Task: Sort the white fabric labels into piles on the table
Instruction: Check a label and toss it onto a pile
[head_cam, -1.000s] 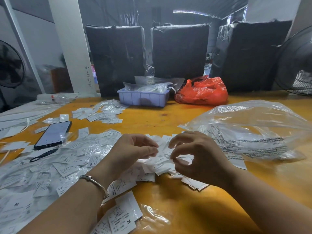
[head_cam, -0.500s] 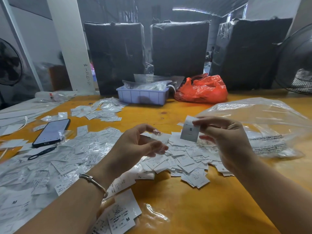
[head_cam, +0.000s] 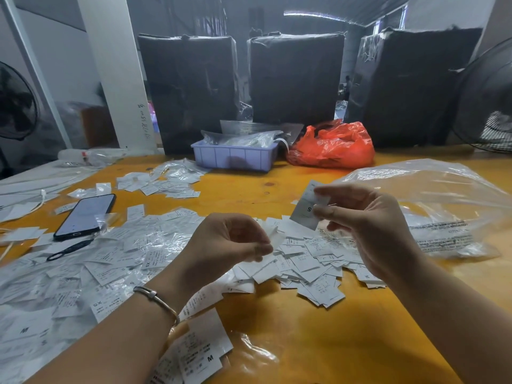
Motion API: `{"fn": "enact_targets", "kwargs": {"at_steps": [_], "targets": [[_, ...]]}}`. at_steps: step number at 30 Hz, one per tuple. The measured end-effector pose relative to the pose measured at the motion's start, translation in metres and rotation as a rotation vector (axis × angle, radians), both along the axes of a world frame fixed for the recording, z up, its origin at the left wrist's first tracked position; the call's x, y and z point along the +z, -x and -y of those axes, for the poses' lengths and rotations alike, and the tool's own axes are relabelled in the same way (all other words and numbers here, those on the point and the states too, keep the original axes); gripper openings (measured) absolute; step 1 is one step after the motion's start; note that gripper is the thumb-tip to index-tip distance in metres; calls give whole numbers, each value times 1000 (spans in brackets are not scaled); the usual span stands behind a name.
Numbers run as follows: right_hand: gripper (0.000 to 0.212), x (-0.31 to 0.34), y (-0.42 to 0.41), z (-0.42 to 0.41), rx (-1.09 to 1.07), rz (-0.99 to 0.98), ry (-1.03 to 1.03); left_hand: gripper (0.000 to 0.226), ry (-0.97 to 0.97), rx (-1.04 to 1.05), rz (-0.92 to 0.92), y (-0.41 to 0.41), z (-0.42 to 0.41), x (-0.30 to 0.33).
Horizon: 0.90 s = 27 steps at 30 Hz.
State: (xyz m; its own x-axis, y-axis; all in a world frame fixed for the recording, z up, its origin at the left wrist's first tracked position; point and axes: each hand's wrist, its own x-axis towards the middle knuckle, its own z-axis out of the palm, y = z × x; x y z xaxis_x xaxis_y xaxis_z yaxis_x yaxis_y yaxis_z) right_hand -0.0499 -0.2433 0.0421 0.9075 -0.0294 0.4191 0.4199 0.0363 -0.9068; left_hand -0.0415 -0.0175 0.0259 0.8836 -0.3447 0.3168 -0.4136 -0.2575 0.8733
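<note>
Head view: right hand (head_cam: pixel 368 231) pinches a label (head_cam: pixel 306 210) marked S, lifted at 1 o'clock above the unsorted heap (head_cam: pixel 310 261). Left hand (head_cam: pixel 230 245) is curled with a white slip at its fingertips. Piles lie at 9 and 11 o'clock on the table (head_cam: pixel 318 342); I judge plenty is left.

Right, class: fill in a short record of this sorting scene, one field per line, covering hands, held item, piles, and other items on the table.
Left hand: fingers curled, pinching a small white label over the central pile
Right hand: raised, pinching a label marked S
Central pile: loose white labels below both hands
Left spread: labels mixed with clear wrappers, some marked SX or M
Table: orange-yellow wood
Phone: lying left, screen up
Clear plastic bag: right of hands
Purple tray: far side, beside red bag
</note>
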Motion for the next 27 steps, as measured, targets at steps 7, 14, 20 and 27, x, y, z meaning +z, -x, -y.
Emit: {"fn": "enact_targets", "kwargs": {"at_steps": [7, 14, 20, 27], "targets": [[70, 3, 6, -6, 5, 146, 54, 25, 19, -20, 62, 2, 3, 0], [75, 4, 14, -15, -69, 270, 234, 28, -7, -7, 142, 3, 3, 1], [69, 4, 16, -15, -76, 312, 285, 28, -10, -12, 149, 5, 4, 2], [62, 2, 14, -13, -274, 437, 397, 15, 21, -23, 81, 5, 4, 1]]}}
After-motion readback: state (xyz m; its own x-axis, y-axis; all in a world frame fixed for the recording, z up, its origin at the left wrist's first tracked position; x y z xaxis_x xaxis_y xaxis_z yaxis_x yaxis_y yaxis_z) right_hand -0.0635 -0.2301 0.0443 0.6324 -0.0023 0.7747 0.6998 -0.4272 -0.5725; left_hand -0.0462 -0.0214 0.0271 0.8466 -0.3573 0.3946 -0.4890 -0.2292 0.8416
